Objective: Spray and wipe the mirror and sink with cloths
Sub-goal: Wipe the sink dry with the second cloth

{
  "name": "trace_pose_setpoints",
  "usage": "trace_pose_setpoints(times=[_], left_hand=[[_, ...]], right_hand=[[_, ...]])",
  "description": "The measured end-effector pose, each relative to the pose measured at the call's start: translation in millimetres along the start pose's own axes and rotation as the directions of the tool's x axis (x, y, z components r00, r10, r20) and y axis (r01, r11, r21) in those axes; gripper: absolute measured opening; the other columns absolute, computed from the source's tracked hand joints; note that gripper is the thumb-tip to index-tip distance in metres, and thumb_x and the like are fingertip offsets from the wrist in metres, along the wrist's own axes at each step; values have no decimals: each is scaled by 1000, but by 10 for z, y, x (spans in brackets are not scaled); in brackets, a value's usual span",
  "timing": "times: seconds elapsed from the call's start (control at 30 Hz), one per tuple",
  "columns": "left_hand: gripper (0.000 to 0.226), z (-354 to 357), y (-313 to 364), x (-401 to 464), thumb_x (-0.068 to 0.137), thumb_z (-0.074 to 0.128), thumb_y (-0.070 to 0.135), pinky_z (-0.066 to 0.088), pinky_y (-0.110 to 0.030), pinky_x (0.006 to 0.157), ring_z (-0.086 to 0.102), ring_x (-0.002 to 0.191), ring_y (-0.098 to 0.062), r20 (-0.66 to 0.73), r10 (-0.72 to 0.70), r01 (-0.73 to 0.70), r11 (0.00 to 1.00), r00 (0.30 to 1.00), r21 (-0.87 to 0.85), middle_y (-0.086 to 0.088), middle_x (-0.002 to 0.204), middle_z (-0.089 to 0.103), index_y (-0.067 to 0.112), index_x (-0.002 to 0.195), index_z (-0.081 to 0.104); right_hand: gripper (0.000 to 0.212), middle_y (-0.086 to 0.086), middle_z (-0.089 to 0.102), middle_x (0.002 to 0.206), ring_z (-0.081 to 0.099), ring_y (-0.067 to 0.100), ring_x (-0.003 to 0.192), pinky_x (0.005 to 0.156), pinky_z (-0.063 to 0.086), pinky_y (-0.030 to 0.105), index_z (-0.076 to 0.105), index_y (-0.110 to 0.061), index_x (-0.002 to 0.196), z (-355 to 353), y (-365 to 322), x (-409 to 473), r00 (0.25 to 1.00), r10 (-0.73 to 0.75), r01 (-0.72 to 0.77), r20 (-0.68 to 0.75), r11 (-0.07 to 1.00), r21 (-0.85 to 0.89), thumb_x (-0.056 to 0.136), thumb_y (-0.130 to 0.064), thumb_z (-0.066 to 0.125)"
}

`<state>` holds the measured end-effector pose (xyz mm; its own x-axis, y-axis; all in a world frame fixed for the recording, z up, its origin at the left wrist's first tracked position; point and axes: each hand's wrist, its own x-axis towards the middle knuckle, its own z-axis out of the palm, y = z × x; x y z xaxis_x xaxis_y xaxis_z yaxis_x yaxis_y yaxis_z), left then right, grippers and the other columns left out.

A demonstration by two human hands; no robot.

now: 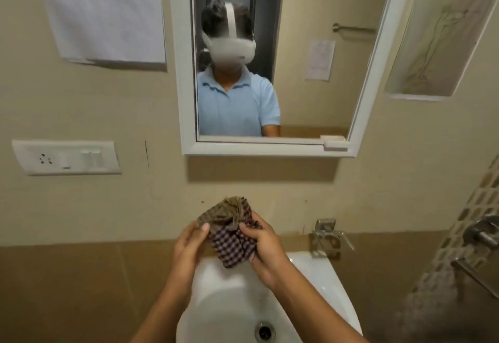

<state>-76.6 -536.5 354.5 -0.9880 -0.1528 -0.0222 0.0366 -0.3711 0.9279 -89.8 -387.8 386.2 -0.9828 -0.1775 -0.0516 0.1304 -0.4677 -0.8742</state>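
A checked brown-and-purple cloth (231, 230) is bunched up between both hands, held above the back of the white sink (321, 275). My left hand (189, 245) grips the cloth's left edge with thumb and fingers. My right hand (263, 248) clutches its right side. The white-framed mirror (310, 72) hangs on the wall above, well clear of the cloth, and reflects a person in a light blue shirt. The sink's drain (264, 331) shows near the bottom. No spray bottle is in view.
A metal tap (325, 237) stands at the sink's back right. A white switch and socket plate (66, 157) is on the wall at left. Paper sheets (105, 10) hang at upper left, a wall niche (437, 40) at upper right. Metal fittings (483, 232) sit at far right.
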Motion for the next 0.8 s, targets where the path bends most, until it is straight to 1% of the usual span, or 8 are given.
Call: trace_pose_setpoints(times=[0.07,0.1,0.23,0.33,0.43,0.57,0.67,0.8], left_hand=[[51,9,-117,-76,86,58,36,46,-48,103,63,116,-33,157,-237,268,939,959,-215,-20,127,65,3,125,60],[50,0,-158,-120,88,53,35,48,-47,102,63,116,-33,210,-286,335,905,935,-262,-20,125,66,2,125,61],[48,-51,-298,-139,91,54,30,55,-41,92,64,115,-34,202,-353,399,874,913,-277,-21,127,65,-4,125,61],[38,-100,-415,-168,98,51,25,54,-41,87,68,106,-33,149,-431,453,874,890,-176,-20,120,69,-3,119,64],[34,-151,-554,-214,99,52,26,55,-45,87,69,103,-35,136,-455,472,871,880,-136,-19,114,71,2,117,66],[33,-173,-749,-202,100,49,24,56,-45,84,69,104,-36,138,-487,503,856,862,-121,-19,115,71,2,121,63],[31,-179,-974,-142,101,47,21,56,-48,85,69,105,-37,88,-507,514,852,857,-101,-18,115,71,3,123,62],[25,-146,-1266,97,101,50,16,54,-56,91,70,99,-37,-168,-454,456,889,875,-32,-17,109,73,5,120,62]], right_hand=[[35,22,66,125,62,35,116,103,47,45,60,-1,126,-14,145,-78,993,118,-120,22,967,225,94,3,46],[36,23,65,125,60,36,118,105,46,45,58,1,127,-6,225,-120,985,173,-169,14,936,307,93,0,47],[38,23,67,122,64,35,113,96,52,43,57,6,128,12,496,-251,957,285,-245,-53,891,382,98,-16,49],[43,16,72,114,69,30,105,93,54,43,65,0,121,-103,625,-318,951,273,-240,-146,948,209,98,-35,54],[42,8,74,111,69,23,106,94,55,45,70,-11,115,-280,682,-387,960,206,-228,-190,968,-102,91,-45,63],[25,8,76,101,71,23,97,74,59,32,69,-7,110,-619,758,-430,948,135,-221,-289,931,-290,89,-20,70],[18,13,74,99,72,22,88,68,59,30,68,-2,105,-892,828,-409,937,158,-268,-310,896,-354,92,-15,66],[12,15,73,97,71,19,73,68,59,31,69,-6,101,-1339,917,-312,906,202,-362,-372,826,-433,93,-12,62]])
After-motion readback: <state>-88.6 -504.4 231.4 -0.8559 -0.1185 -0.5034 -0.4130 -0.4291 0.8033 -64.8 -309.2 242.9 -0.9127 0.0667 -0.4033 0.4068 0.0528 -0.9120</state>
